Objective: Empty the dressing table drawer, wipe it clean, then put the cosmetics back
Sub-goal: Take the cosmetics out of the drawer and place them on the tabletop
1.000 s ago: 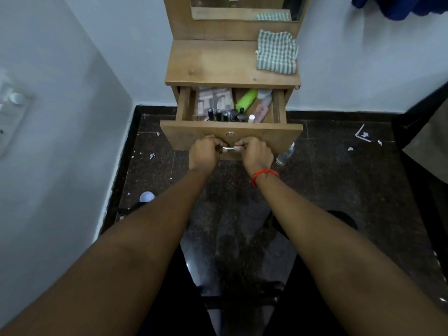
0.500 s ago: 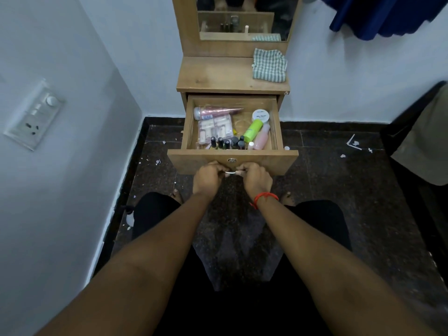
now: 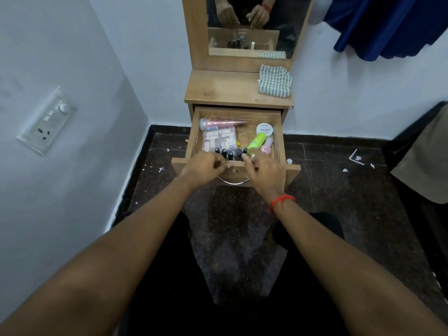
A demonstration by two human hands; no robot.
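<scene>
The wooden drawer (image 3: 278,132) of the dressing table stands pulled far out, full of cosmetics. Inside lie a pink cone-shaped tube (image 3: 223,123), a clear pack of pink and white items (image 3: 219,140), a white round jar (image 3: 264,129), a green bottle (image 3: 256,141), a pink bottle (image 3: 266,147) and a row of small dark bottles (image 3: 229,152) along the front. My left hand (image 3: 203,168) hovers at the drawer's front edge, fingers curled, holding nothing. My right hand (image 3: 264,169) reaches over the front edge, fingers spread at the dark bottles. The metal handle (image 3: 234,182) hangs free below.
A green checked cloth (image 3: 275,80) lies on the right of the table top (image 3: 218,88), under the mirror (image 3: 249,25). A wall with a switch plate (image 3: 46,121) stands close at left. Dark stone floor (image 3: 339,195) with scraps; blue fabric (image 3: 388,25) hangs upper right; furniture at right.
The drawer came further out, then both hands let go of the handle and rose to the drawer's front edge. The view pulled back and up.
</scene>
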